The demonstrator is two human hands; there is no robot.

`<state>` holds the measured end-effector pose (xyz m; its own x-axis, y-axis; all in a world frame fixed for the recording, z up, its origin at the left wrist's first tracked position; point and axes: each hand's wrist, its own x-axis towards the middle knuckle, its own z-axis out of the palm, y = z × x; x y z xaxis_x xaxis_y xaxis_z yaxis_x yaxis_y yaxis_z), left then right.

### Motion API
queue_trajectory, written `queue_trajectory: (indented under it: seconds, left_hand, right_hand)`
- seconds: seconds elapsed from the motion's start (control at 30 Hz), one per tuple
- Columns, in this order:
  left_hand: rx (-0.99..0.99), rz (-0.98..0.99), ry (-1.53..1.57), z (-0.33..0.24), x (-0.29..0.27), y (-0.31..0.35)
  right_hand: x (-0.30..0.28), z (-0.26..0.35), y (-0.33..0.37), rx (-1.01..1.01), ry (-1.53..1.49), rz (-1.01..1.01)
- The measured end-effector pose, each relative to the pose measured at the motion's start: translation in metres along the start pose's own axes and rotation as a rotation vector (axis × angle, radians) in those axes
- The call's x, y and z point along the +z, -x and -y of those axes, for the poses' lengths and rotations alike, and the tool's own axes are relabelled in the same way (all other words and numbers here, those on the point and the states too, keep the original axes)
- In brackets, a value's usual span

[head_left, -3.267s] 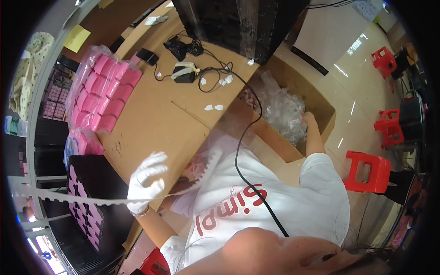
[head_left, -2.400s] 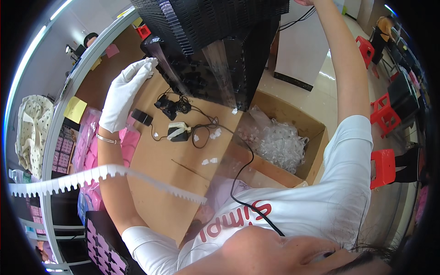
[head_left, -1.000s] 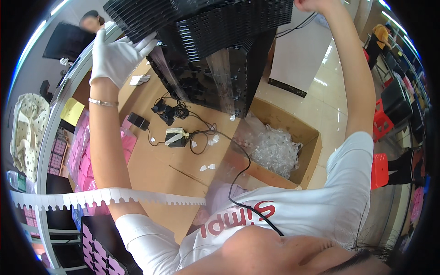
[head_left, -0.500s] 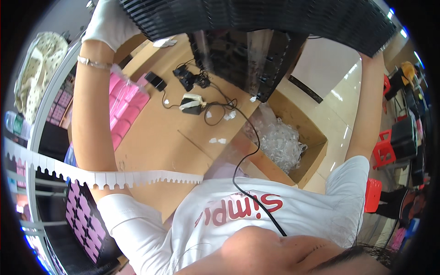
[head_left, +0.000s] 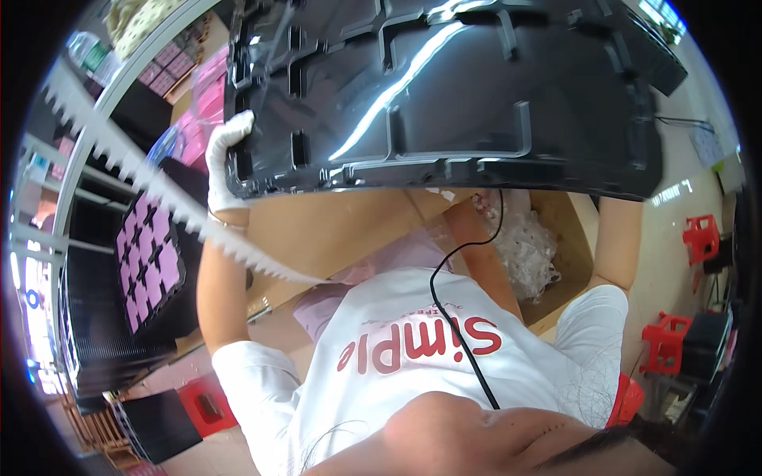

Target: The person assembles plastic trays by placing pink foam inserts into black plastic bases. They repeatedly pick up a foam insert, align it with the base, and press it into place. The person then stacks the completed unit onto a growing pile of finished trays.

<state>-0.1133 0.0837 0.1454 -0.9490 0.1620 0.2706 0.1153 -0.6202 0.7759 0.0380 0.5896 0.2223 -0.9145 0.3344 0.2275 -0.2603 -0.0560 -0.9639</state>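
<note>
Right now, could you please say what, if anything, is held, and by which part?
At least one black tray, by its left edge in the gloved left hand; the right hand is hidden behind it, its hold unclear.

To my left I had a clear bottle (head_left: 91,55) standing near a pale dotted cloth (head_left: 143,24), with pink packages (head_left: 198,119) in plastic wrap nearby. A white toothed strip (head_left: 111,139) slanted across that side. A black cable (head_left: 468,353) curved down the middle. To my right, a cardboard box (head_left: 567,238) held crumpled clear plastic (head_left: 524,246). Farther right, two red stools (head_left: 665,341) stood on the shiny floor (head_left: 615,246); another red stool (head_left: 208,404) showed low on my left.
</note>
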Motion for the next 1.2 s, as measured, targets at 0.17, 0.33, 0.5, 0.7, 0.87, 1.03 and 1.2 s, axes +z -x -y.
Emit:
queue_trajectory:
  seconds: [0.17,0.33,0.5,0.7,0.87,1.03,1.2]
  left_hand:
    - [-0.083,-0.364,-0.056,-0.015,-0.044,0.085]
    - [-0.146,-0.570,-0.110,0.008,-0.107,0.152]
    - [-0.202,-0.666,-0.129,0.012,-0.129,0.191]
    - [-0.185,-0.655,-0.099,0.028,-0.207,0.200]
    - [-0.174,-0.612,-0.300,0.029,-0.182,0.177]
    - [-0.287,-0.651,-0.232,0.014,-0.130,0.139]
    - [-0.078,-0.776,-0.417,0.037,-0.137,0.122]
  right_hand:
    - [0.080,-0.105,-0.021,0.248,-0.030,0.081]
    - [0.152,-0.196,-0.001,0.501,-0.131,0.125]
    - [0.195,-0.262,0.016,0.539,-0.372,0.296]
    - [0.219,-0.328,0.000,0.630,-0.492,0.352]
    - [0.223,-0.288,0.001,0.692,-0.537,0.414]
    - [0.205,-0.326,-0.021,0.167,-0.081,0.245]
    - [0.195,-0.290,-0.020,0.381,0.021,0.294]
